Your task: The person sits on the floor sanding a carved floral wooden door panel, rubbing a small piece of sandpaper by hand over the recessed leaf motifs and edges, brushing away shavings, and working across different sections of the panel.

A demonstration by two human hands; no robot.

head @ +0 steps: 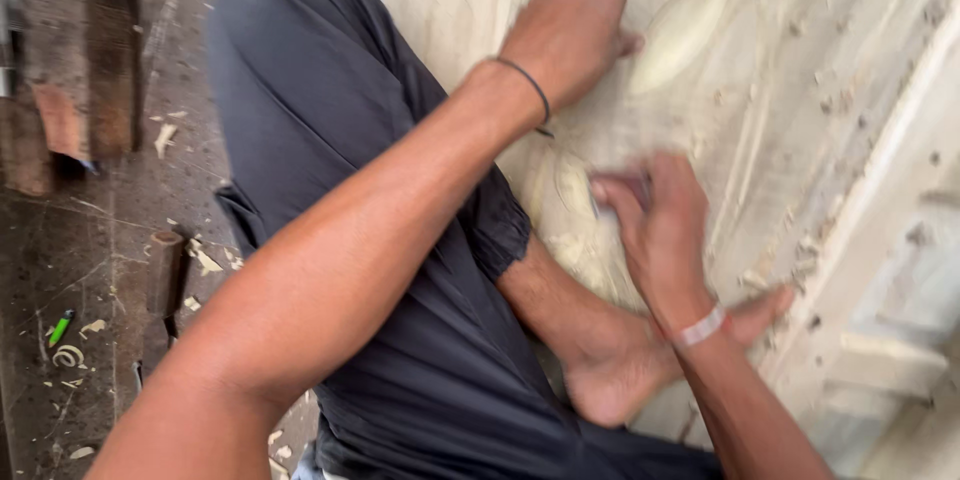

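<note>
Both hands [575, 30] [655, 225] closed on carved wood panel [760, 70]

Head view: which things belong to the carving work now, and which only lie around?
In use: carved wooden panel; left hand on it; right hand gripping a blurred tool.
Lying about: wooden handle, green object, wood shavings on the floor.

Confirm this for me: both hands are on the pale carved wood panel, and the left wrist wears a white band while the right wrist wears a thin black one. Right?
Not quite: the bands are swapped. In the head view the left hand wears the thin black band, and the right hand wears the white band. Both hands are on the pale carved wood panel.
</note>
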